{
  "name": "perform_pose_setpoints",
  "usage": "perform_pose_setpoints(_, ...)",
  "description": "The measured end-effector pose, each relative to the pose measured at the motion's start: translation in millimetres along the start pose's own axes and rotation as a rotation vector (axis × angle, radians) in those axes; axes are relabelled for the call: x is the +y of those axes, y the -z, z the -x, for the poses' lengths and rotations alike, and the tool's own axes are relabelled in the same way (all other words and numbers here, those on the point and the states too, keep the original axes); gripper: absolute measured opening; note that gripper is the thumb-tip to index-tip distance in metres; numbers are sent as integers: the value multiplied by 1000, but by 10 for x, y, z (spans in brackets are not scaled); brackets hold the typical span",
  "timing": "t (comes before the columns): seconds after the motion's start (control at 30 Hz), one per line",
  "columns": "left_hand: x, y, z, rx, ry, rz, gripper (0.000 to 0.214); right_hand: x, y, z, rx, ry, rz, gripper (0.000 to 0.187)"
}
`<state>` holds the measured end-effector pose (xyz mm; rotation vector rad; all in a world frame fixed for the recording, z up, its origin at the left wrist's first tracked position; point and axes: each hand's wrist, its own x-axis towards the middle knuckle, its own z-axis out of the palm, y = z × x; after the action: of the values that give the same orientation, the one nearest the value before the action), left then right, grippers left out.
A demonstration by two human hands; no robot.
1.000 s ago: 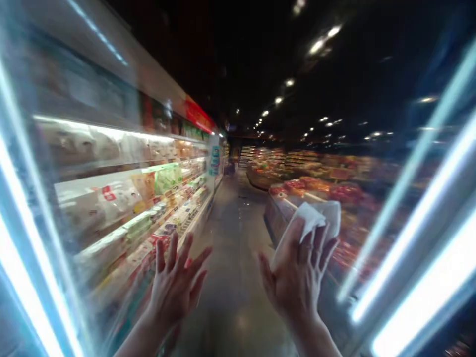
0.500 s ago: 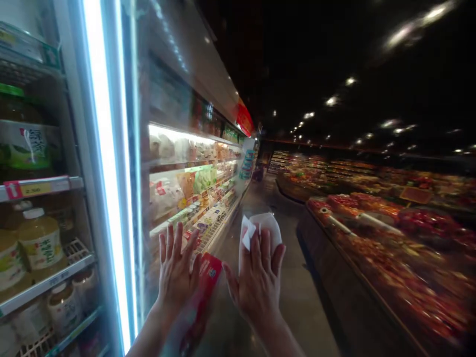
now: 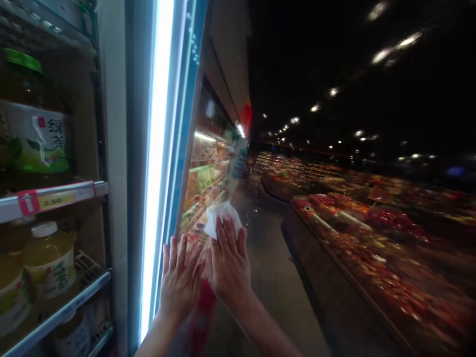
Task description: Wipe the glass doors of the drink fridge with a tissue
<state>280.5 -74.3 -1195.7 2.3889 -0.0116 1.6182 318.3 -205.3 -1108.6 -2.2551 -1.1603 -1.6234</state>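
Observation:
My left hand is spread with its fingers pointing up, beside the bright light strip. It seems to lie against a clear glass panel; nothing is in it. My right hand is just to the right, its fingers laid over a crumpled white tissue that it presses flat, apparently on the same panel. Parts of the tissue stick out above and to the left of the fingers. Through the glass shows a blurred refrigerated display shelf.
At the left, an upright cooler holds drink bottles on shelves with a price strip. A grey floor aisle runs ahead. Along the right stands a long produce counter heaped with red goods.
My right hand has moved left with the tissue, now close beside my left hand. The view has turned, so the light strip and cooler sit further right.

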Motion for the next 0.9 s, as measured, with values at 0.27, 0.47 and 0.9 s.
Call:
perform_pose_setpoints(0.27, -50, -169, 553, -30, 29, 91, 86, -66, -7, -364, -11, 40, 70, 36)
perform_pose_setpoints(0.47, -120, -246, 694, -13, 25, 137, 88, -101, -40, -391, -54, 111, 112, 49)
perform_pose_setpoints(0.9, 321, -197, 438, -153, -82, 135, 94, 347, 284, 301, -90, -45, 270, 79)
